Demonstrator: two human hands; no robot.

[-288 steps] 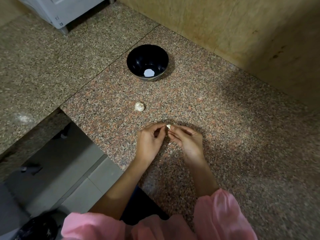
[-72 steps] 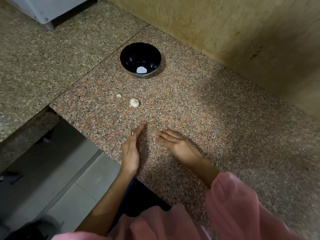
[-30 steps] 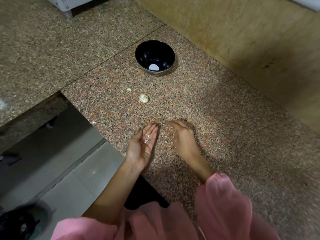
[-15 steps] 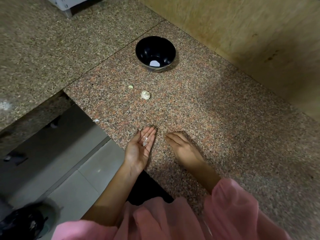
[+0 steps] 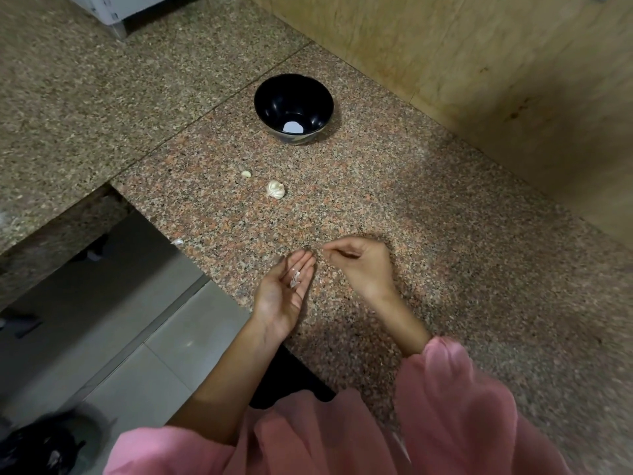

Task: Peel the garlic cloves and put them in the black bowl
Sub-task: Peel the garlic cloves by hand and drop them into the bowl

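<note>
My left hand lay palm up and slack, fingers straight, with a few papery garlic skins loose across them. My right hand was drawn into a pinch, thumb against fingertip, just beside the left fingertips. Whether a scrap sat in that pinch was too small to tell.

Nothing clamped those skins and they would weigh next to nothing, so I judged that any tilt of the palm would spill them back over the granite counter or past its edge, which ran right under my left wrist. Scraps would also be hard to spot on that speckled stone.

The garlic bulb and a single clove lay close together on the counter, between my hands and the black bowl, neither in it yet. A careless sweep could have knocked them towards the drop. A pale patch in the bowl's bottom might have been a clove or only glare. Nothing stood between garlic and bowl; one stray scrap sat at the counter's edge, and a dark bin waited on the floor below
</note>
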